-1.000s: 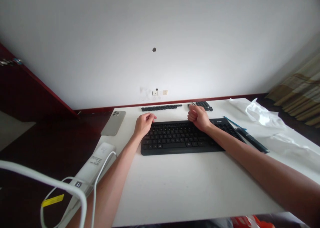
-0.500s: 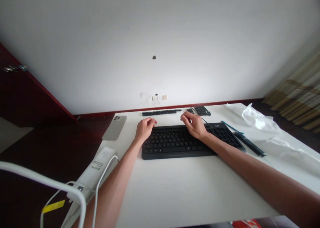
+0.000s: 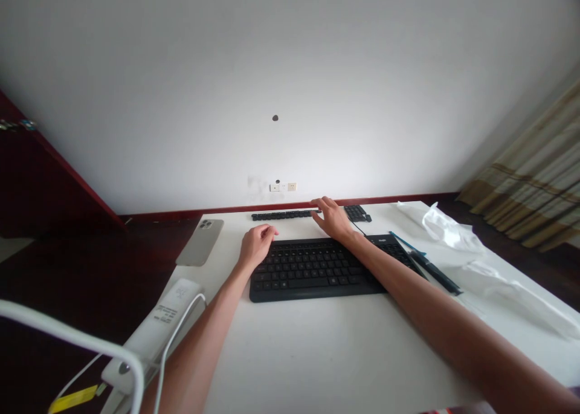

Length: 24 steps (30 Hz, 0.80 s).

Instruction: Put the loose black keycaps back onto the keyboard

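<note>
I face a pale wall, brightest low down and greyer toward the top. A dark hole marks it above some sockets, and a red baseboard runs along its foot. My white desk stands on dark floor; I see a dark red door left, striped curtains far right.

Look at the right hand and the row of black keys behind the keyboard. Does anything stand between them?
Nothing visible does. The right hand overlaps the right end of the row of black keys in view; whether they touch cannot be told. The keyboard lies nearer the person.
</note>
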### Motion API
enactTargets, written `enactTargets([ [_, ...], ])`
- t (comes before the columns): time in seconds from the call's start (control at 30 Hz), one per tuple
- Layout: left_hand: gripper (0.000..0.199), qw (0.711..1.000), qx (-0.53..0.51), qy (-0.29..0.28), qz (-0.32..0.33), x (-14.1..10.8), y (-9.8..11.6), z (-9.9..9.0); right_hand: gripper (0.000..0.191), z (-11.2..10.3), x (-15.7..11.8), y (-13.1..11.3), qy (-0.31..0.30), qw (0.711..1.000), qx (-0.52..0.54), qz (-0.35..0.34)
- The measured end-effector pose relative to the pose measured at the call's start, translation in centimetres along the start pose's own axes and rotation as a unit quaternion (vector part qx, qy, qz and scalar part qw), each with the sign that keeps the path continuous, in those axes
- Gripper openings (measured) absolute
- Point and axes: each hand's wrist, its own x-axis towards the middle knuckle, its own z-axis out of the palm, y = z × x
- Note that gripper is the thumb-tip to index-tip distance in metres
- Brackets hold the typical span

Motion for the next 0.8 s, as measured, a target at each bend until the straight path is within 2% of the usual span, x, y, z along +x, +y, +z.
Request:
enactTargets([
  [0.1, 0.034, 1.0, 0.003, -0.003, 0.0, -0.02, 0.06, -0.02, 0.045, 0.45, 0.15, 0.84, -0.088, 0.994, -0.022, 0.066],
  [0.2, 0.033, 1.0, 0.007, -0.001, -0.003, -0.04, 0.14, -0.05, 0.049, 0.47, 0.02, 0.97, -0.137, 0.987, -0.031, 0.081],
  [0.5, 0.034, 1.0, 0.011, -0.001, -0.003, -0.11, 0.25, -0.11, 0.036, 0.11, 0.11, 0.75, -0.142, 0.986, -0.013, 0.08],
  [0.7, 0.033, 1.0, 0.002, 0.0, -0.001, -0.1, 0.07, -0.05, 0.024, 0.12, -0.1, 0.88, -0.106, 0.991, -0.021, 0.073],
  [0.8, 0.033, 1.0, 0.001, -0.001, -0.002, -0.07, 0.03, -0.04, 0.021, 0.13, -0.29, 1.08, -0.082, 0.995, -0.025, 0.048],
])
